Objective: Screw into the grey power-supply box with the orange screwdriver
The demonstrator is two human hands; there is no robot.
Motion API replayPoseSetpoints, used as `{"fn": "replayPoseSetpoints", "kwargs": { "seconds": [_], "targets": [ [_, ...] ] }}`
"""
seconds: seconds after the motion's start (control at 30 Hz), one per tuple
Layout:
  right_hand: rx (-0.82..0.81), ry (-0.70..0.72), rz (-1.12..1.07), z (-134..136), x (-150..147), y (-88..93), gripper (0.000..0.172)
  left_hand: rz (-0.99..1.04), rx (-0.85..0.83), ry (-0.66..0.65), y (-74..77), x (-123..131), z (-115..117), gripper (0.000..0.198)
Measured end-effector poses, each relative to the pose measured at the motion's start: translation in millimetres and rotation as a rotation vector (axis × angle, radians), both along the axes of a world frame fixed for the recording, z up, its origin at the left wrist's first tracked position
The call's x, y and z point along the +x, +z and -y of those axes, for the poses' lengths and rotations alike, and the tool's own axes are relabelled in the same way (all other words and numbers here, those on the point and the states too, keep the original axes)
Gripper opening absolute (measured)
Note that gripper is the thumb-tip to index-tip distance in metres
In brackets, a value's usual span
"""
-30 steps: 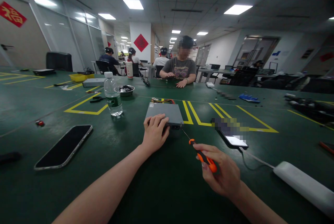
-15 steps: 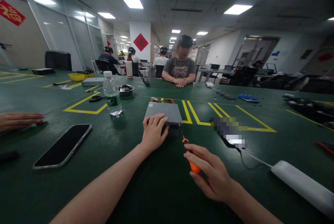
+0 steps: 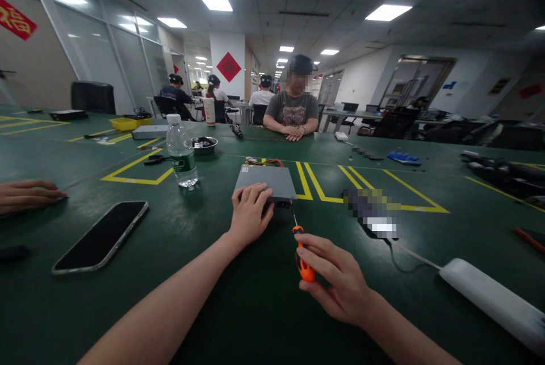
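A grey metal computer power supply (image 3: pixel 272 179) lies on the green table, a bundle of coloured wires (image 3: pixel 266 162) at its far side. My left hand (image 3: pixel 252 214) grips its near left part, fingers over the top and thumb against the front face. In my right hand (image 3: pixel 336 274) is a screwdriver (image 3: pixel 305 263) with an orange and black handle, held between thumb and fingers. Its shaft points up and away to the front right corner of the power supply. Whether the tip sits in a screw is too small to tell.
A water bottle (image 3: pixel 182 155) and a metal bowl (image 3: pixel 203 145) stand left of the power supply. A phone (image 3: pixel 102 237) lies nearer. Another person's hand (image 3: pixel 29 196) rests at far left. On the right are a white power strip (image 3: pixel 489 297) and a blue glove (image 3: pixel 403 158). Someone sits opposite.
The screwdriver's handle has swung slightly left and more upright, with my right hand moving along. My left hand stays on the power supply. The other person's hand at far left has shifted slightly.
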State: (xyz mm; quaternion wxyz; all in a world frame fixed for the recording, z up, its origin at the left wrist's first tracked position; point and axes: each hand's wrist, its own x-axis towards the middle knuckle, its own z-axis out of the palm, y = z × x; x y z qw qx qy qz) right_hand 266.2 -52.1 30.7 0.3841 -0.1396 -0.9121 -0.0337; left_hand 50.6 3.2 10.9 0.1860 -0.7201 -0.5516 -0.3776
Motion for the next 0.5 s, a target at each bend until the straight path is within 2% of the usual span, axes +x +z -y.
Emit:
{"fn": "replayPoseSetpoints", "kwargs": {
  "seconds": [0.13,0.27,0.4,0.5],
  "targets": [
    [-0.065,0.017,-0.088,-0.3,-2.3,-4.1,0.033,0.001,0.002,0.009,0.3,0.1,0.1,0.027],
    [-0.136,0.054,-0.044,0.9,-0.6,-3.3,0.039,0.002,0.005,0.003,-0.2,-0.1,-0.1,0.027],
    [-0.074,0.023,0.061,2.6,-2.5,0.7,0.038,0.002,0.004,0.011,-0.7,0.0,-0.3,0.027],
    [-0.040,0.029,-0.020,2.2,-5.5,-0.6,0.033,-0.001,0.001,0.010,-0.8,0.2,-0.6,0.027]
  ]
}}
